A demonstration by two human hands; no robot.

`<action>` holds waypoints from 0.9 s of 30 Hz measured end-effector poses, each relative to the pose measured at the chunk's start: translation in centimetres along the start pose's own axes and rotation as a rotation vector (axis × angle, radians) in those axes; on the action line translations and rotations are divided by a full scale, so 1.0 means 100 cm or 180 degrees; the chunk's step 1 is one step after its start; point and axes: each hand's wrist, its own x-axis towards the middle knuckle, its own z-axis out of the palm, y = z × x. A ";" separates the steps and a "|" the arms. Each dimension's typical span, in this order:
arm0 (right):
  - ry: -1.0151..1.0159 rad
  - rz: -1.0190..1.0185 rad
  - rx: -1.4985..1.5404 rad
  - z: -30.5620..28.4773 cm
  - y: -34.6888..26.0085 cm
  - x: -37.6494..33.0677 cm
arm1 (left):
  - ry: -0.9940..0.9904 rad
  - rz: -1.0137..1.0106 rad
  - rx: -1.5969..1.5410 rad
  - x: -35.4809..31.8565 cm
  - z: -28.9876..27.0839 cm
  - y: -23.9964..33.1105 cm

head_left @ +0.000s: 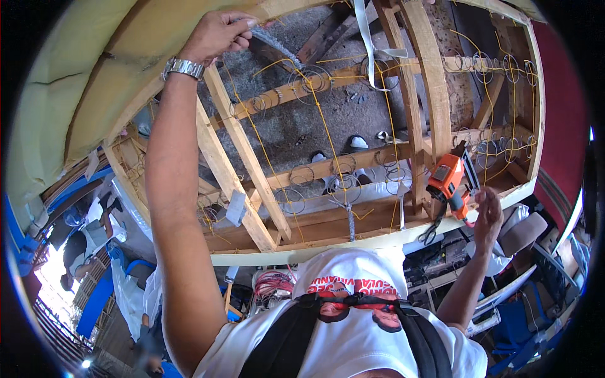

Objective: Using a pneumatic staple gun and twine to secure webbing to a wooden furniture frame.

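Observation:
My left hand (222,36), with a metal watch at the wrist, is at the far left rail of a wooden seat frame (428,69). Its fingers pinch the end of a grey woven strap (274,44), which slants down toward the coil springs (309,82). Yellow cords (324,120) tie the springs across the frame. An orange staple gun (449,179) lies on the right part of the near rail. Just right of its handle is my right hand (488,217), fingers stretched and apart, holding nothing. Black-handled scissors (430,235) rest beside the gun.
A white strap (367,47) hangs over the far part of the frame. Yellow foam (82,82) borders the left side. Another grey strap piece (351,223) is on the near rail. People (88,236) are at the lower left; a red surface (564,113) lies at right.

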 end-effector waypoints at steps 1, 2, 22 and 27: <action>0.0001 -0.0003 0.0011 -0.005 0.000 -0.006 | 0.0006 0.0003 0.0010 -0.002 -0.002 0.003; -0.0022 0.0045 -0.0195 -0.008 -0.002 -0.012 | 0.0052 -0.0115 0.0159 -0.005 -0.005 0.006; -0.0293 -0.2798 -0.0511 0.319 -0.292 0.135 | 0.0530 0.0529 0.0757 -0.008 0.014 0.036; -0.0067 -0.2806 -0.0444 0.355 -0.303 0.140 | 0.0763 0.0240 -0.1461 0.009 0.017 0.012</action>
